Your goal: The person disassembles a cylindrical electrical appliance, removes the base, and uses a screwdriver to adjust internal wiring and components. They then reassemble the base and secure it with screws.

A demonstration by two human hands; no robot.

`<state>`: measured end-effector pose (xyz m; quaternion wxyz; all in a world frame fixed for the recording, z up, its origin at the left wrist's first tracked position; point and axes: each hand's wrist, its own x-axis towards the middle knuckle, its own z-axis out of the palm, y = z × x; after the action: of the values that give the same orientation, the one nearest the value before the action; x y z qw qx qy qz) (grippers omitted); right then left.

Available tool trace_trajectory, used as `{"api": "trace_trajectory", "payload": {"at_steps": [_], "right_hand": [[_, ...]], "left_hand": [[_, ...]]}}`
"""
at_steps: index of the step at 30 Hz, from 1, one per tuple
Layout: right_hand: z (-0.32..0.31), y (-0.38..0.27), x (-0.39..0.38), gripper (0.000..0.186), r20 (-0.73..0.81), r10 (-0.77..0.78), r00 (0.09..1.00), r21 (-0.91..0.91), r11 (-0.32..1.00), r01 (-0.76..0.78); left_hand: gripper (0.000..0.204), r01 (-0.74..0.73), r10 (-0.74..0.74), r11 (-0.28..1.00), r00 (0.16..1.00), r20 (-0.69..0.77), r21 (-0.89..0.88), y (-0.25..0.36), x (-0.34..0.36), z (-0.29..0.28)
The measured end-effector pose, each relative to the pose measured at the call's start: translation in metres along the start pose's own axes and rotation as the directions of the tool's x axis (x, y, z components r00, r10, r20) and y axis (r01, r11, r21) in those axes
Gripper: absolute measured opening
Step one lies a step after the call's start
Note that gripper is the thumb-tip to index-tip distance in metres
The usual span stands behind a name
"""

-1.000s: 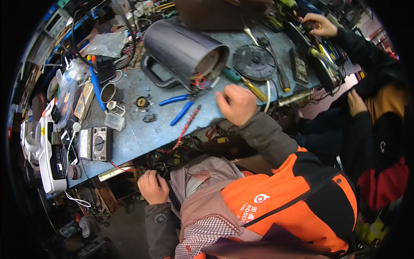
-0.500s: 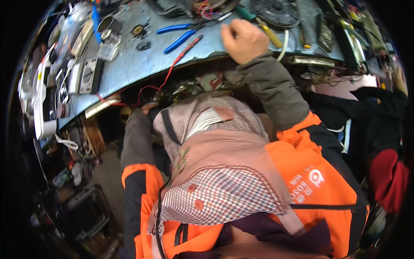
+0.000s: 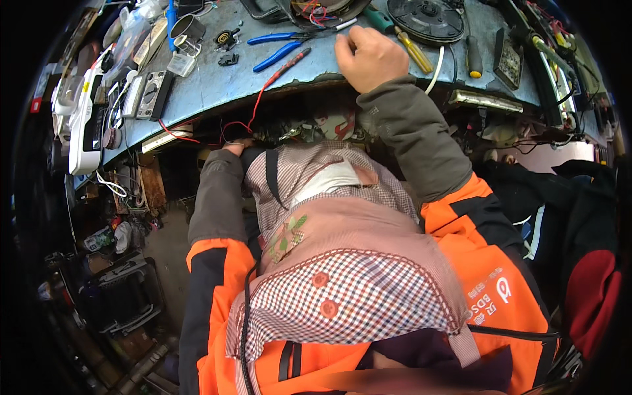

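Just past the checked apron (image 3: 382, 283), the left hand (image 3: 236, 146) sits below the front edge of the blue bench (image 3: 210, 92), mostly hidden, so I cannot tell whether its fingers are spread or closed, though it seems near the red wire (image 3: 255, 108). The right hand (image 3: 373, 59) is curled in a loose fist at that edge, between a yellow screwdriver (image 3: 413, 51) on its right and blue pliers (image 3: 276, 56) with spread handles on its left; farther back lies a round black disc (image 3: 426, 20).
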<state>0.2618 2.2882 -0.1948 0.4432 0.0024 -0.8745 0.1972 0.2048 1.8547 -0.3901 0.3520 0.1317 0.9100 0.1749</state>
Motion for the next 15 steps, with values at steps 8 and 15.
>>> {"api": "trace_trajectory", "payload": {"at_steps": [8,15], "right_hand": [[-0.001,0.003,0.000,0.022,-0.009,-0.026,1.000,-0.010,1.000,0.025],[-0.009,-0.005,0.005,0.029,0.069,0.036,0.997,-0.021,0.999,-0.035]], "left_hand": [[0.032,0.143,-0.247,0.894,0.948,-0.202,-0.424,0.068,-0.053,-0.021],[0.037,-0.071,-0.147,0.803,0.938,-0.312,-0.592,0.082,-0.060,-0.021]]}}
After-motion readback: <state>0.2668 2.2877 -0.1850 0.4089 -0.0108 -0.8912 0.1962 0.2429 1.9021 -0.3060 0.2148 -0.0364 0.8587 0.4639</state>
